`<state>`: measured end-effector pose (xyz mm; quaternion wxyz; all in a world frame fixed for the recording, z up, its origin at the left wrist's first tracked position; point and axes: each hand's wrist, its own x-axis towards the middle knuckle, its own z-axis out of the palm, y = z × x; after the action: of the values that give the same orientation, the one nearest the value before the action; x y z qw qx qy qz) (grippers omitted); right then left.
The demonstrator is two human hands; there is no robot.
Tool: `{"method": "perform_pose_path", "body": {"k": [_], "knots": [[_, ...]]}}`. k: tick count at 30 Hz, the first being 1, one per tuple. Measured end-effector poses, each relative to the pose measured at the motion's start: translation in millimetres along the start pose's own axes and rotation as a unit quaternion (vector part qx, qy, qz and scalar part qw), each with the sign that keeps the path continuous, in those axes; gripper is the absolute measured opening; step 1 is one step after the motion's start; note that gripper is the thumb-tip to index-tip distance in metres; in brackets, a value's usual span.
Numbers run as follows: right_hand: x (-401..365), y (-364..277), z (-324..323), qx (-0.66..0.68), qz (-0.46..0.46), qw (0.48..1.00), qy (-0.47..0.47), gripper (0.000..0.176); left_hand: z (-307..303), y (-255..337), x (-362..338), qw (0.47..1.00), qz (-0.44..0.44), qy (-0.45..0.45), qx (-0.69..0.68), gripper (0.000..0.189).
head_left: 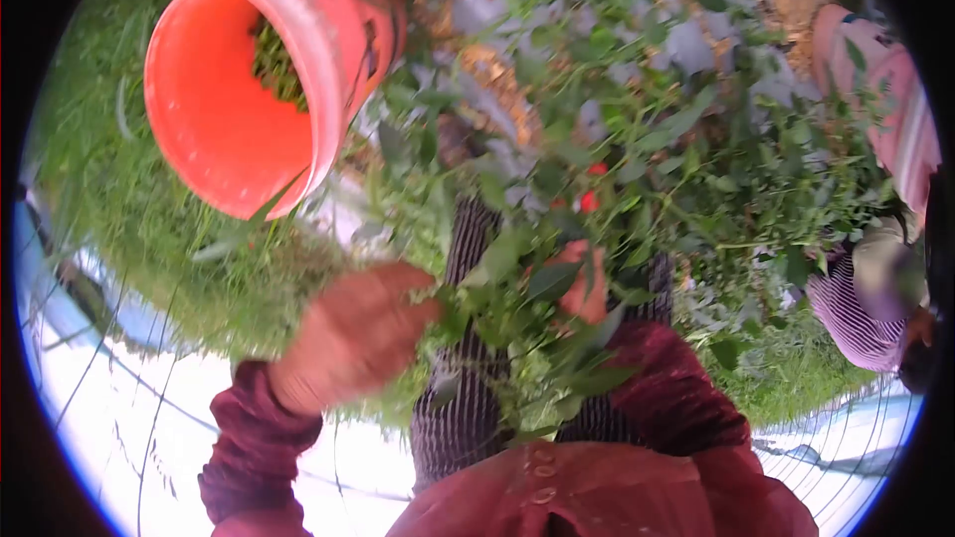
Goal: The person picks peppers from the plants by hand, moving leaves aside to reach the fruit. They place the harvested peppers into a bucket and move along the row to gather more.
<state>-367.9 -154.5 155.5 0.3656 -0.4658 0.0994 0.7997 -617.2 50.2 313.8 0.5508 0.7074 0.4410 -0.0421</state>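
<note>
My left hand (358,333) is blurred, its fingers curled in at the left edge of a leafy green plant (492,323); anything between the fingertips is too smeared to make out. Leaves partly cover my right hand (582,283), which is in among the foliage on the plant's other side, so its grip is hidden. Just above that hand, small red spots (589,201), perhaps fruit, show through the leaves. A red-orange bucket (224,154) lies tilted at the upper left with its mouth facing me. Small green produce (277,65) sits deep inside it.
Leafy plants (676,149) spread across the middle and right, over pale ground covering (696,50). Grass (90,199) grows along the left. At the far right are another person in a striped sleeve (860,313) and a second, pinkish bucket (875,89).
</note>
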Motion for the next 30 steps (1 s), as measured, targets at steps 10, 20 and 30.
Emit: {"method": "perform_pose_path", "body": {"k": [10,20,30], "knots": [[2.7,-32.9,29.5,-0.383,-0.128,0.915,-0.014,0.021,24.3,39.1,6.9,0.987,0.037,-0.13,0.084,0.035],[7.5,-65.3,49.7,-0.728,-0.199,0.63,-0.182,0.025,5.3,53.3,-24.4,0.956,0.083,-0.251,0.13,0.012],[4.3,-68.0,34.5,-0.706,-0.193,0.658,-0.176,0.017,-62.2,56.9,32.1,0.908,-0.104,-0.392,0.099,0.034]]}}
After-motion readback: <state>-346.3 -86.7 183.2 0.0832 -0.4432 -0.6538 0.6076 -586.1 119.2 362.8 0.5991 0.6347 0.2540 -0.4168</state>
